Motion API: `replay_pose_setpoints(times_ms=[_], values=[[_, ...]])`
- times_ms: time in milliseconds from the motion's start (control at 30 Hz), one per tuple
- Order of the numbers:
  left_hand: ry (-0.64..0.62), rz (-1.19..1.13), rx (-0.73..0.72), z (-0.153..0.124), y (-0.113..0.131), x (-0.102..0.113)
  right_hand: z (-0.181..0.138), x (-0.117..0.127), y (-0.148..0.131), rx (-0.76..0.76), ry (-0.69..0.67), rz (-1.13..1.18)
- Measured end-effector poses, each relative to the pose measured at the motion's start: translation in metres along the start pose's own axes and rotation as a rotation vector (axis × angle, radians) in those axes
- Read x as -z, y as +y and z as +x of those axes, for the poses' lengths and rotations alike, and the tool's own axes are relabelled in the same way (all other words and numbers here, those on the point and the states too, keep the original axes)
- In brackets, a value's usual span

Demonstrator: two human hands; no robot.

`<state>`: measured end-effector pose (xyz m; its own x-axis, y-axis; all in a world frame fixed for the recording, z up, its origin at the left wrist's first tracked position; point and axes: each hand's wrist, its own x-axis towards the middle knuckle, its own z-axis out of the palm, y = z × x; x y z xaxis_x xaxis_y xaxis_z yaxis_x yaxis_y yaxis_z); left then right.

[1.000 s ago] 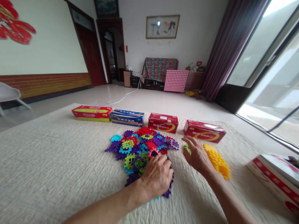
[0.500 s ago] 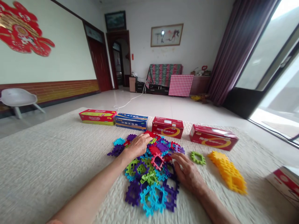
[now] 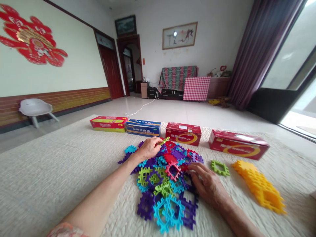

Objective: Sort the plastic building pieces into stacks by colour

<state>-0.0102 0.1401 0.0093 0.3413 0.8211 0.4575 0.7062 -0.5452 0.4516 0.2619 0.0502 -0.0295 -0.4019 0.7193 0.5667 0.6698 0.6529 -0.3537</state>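
Observation:
Pinched between the fingers of my left hand point(image 3: 149, 148) is a lime-green interlocking tile point(image 3: 165, 141), tilted above the far side of a heap of plastic tiles. In the heap lie purple tiles point(image 3: 146, 205), light-blue tiles point(image 3: 175, 210), lime-green tiles point(image 3: 164, 189) and red tiles point(image 3: 170, 158), many overlapping. My right hand point(image 3: 208, 184) rests at the heap's right edge, fingers apart and loosely bent, the fingertips by a red tile point(image 3: 184, 168). A single green square tile point(image 3: 220, 168) lies to the right of this hand. Farther right is a row of yellow tiles point(image 3: 261, 187).
Behind the heap stand a red-and-yellow box point(image 3: 108, 124), a blue box point(image 3: 143, 127) and two dark red boxes, one in the middle point(image 3: 183, 134) and one at the right point(image 3: 238, 144). Everything sits on a cream textured mat point(image 3: 61, 164). A white chair point(image 3: 36, 108) is at the left.
My left hand has lifted the green tile off the heap and tilted it. The right hand stays at the heap's right edge. The view has turned slightly left.

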Motion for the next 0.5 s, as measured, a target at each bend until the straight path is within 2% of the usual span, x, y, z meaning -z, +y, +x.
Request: replay_pose_setpoints(times_ms=[133,200,333,500], values=[[0.027,-0.041,0.095,0.002,-0.003,0.020,0.001,0.002,-0.001,0.020,0.010,-0.007],[-0.089,0.006,0.121,-0.001,-0.004,0.036,0.002,0.003,-0.002,0.033,0.023,-0.008],[-0.457,0.149,0.133,-0.009,-0.002,0.071,0.004,0.003,-0.001,0.049,0.044,-0.004],[-0.564,0.362,0.191,-0.017,0.012,0.091,0.005,0.003,0.000,0.054,0.068,-0.006]])
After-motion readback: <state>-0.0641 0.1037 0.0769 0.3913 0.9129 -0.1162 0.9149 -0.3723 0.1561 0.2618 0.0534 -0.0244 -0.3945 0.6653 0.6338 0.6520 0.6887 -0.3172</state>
